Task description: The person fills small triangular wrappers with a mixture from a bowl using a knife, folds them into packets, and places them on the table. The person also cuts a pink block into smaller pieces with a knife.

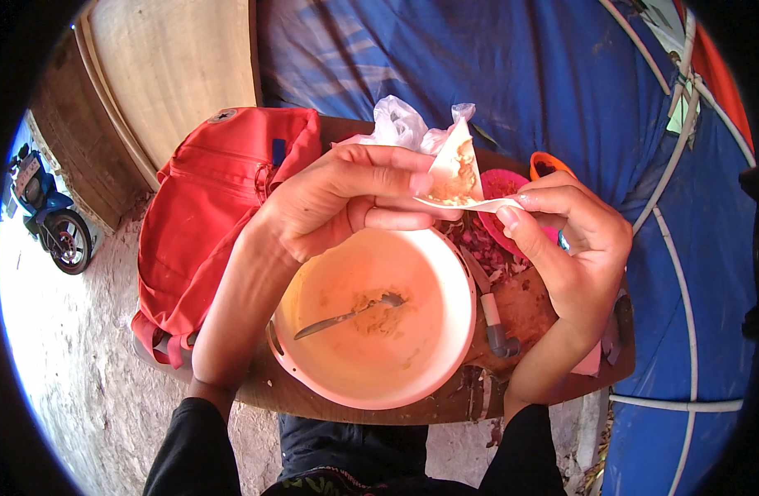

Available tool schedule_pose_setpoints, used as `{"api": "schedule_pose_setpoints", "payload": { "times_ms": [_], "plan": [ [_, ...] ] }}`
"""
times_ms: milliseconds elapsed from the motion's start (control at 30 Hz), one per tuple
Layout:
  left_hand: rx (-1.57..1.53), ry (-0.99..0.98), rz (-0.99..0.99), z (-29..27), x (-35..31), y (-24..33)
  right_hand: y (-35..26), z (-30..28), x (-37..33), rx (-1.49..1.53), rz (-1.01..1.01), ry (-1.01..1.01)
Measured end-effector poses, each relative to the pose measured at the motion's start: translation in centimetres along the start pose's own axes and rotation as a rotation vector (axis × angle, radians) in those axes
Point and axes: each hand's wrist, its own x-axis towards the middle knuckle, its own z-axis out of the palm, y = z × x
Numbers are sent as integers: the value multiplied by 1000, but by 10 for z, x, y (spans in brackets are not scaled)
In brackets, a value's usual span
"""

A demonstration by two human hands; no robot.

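Observation:
Both my hands are raised above a large pale basin (371, 397). A thin, pale folded wrapper (464, 157), with crumbly beige-brown filling on it, is between them. My left hand (330, 194) is closed on the wrapper's left side, thumb on top and fingers beneath. Its right edge is pinched by the thumb and fingers of my right hand (582, 240). Below them, a metal spoon (334, 323) lies inside the basin beside a little leftover filling. Right of the basin is a knife (492, 309) with a pink-and-grey handle.
A red backpack (218, 194) rests at the table's left. Behind my hands are white plastic bags (398, 124), a pink bowl (502, 182) and an orange container (546, 163). Reddish scraps (472, 240) lie beyond the knife. Blue tarp (478, 66) hangs behind; a motorbike (55, 219) stands far left.

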Motion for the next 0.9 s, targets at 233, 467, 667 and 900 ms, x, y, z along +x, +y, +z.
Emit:
{"api": "schedule_pose_setpoints", "payload": {
  "times_ms": [233,467,667,900],
  "plan": [
    [316,90,79,9,-1,-7,-1,-2,-4,-59,14,-60],
    [613,49,139,28,-14,-7,2,13,-4,-17,10,-39],
    [673,82,141,33,-21,-5,5,19,-3,-11,29,-10],
    [686,115,83,37,-18,-7,14,23,-2,-27,-22,39]
  ]
}}
